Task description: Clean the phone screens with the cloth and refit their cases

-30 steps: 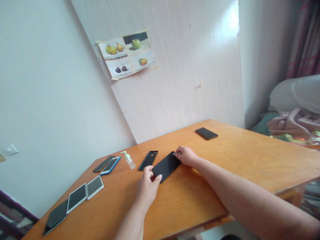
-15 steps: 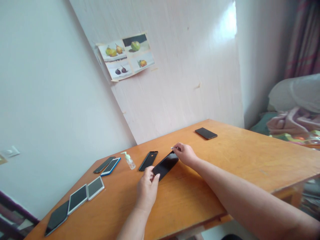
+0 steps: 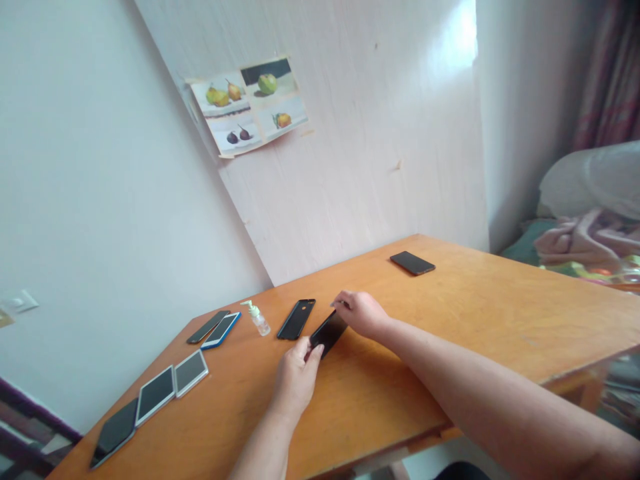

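A black smartphone (image 3: pixel 330 333) is tilted above the table, its dark screen facing up toward me. My left hand (image 3: pixel 299 370) grips its near end, thumb over the front edge and fingers along the side. At the phone's far end, my right hand (image 3: pixel 361 313) is closed in a pinch, covering the upper corner. A tiny pale bit shows at those fingertips, too small to name. Just left of the phone lies a black phone case (image 3: pixel 297 320), open side up, with a camera hole near its top.
A small clear pump bottle (image 3: pixel 259 321) stands left of the case. Along the table's left side lie a blue-edged phone (image 3: pixel 221 331), a dark phone (image 3: pixel 207 327), white-framed phones (image 3: pixel 156 395) and another black phone (image 3: pixel 115 432). One more phone (image 3: pixel 413 263) rests at the back right.
My right hand has shifted slightly left along the phone's far end, and the phone is tilted more, showing less of its screen. My left hand keeps its grip.
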`<action>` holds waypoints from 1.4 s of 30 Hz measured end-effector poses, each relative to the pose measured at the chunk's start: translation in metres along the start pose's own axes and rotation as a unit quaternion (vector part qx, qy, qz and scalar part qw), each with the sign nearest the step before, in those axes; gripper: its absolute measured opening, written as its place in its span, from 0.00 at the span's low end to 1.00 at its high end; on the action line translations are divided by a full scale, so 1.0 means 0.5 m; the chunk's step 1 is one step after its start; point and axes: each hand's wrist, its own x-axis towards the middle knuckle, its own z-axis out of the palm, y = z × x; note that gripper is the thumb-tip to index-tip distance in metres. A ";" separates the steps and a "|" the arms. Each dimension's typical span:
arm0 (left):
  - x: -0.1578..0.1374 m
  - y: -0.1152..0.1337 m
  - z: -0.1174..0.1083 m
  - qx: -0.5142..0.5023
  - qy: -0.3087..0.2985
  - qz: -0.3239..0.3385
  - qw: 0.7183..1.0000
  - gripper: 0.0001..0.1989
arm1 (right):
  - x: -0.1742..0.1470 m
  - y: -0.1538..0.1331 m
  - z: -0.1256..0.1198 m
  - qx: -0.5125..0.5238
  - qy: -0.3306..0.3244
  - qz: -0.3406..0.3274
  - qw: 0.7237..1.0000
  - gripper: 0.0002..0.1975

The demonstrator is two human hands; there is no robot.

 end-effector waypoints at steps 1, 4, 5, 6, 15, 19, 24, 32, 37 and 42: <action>0.000 0.000 0.000 0.000 -0.002 0.000 1.000 0.12 | 0.007 0.012 -0.006 -0.006 0.012 0.019 1.000 0.15; 0.000 0.004 -0.001 0.005 -0.008 -0.002 1.000 0.12 | 0.016 0.031 -0.017 -0.013 0.026 0.038 0.999 0.16; 0.000 0.006 -0.002 0.004 -0.010 -0.002 1.000 0.12 | 0.012 0.027 -0.017 -0.012 0.024 0.033 0.999 0.16; 0.000 0.009 -0.003 0.003 -0.012 -0.004 1.000 0.12 | 0.004 0.017 -0.013 -0.010 0.018 0.024 1.000 0.15; -0.001 0.018 -0.006 -0.003 -0.007 -0.008 1.000 0.12 | -0.033 -0.049 0.015 0.007 -0.044 -0.068 0.997 0.13; 0.000 0.009 0.000 0.006 0.000 -0.015 1.000 0.12 | 0.009 0.017 -0.019 -0.029 0.015 0.042 0.999 0.17; 0.000 0.017 -0.004 0.005 -0.004 -0.012 1.000 0.11 | -0.002 0.009 -0.013 -0.027 0.011 0.029 0.999 0.16; 0.001 0.014 -0.003 0.008 -0.002 -0.007 1.000 0.11 | -0.026 -0.034 0.018 -0.009 -0.044 -0.052 0.998 0.15; 0.001 0.011 -0.002 0.012 0.005 0.000 1.000 0.11 | 0.010 0.024 -0.015 -0.036 0.012 0.032 0.999 0.19; 0.002 0.014 -0.003 0.009 -0.006 -0.016 1.000 0.11 | -0.026 -0.028 0.012 -0.003 -0.037 -0.051 0.998 0.14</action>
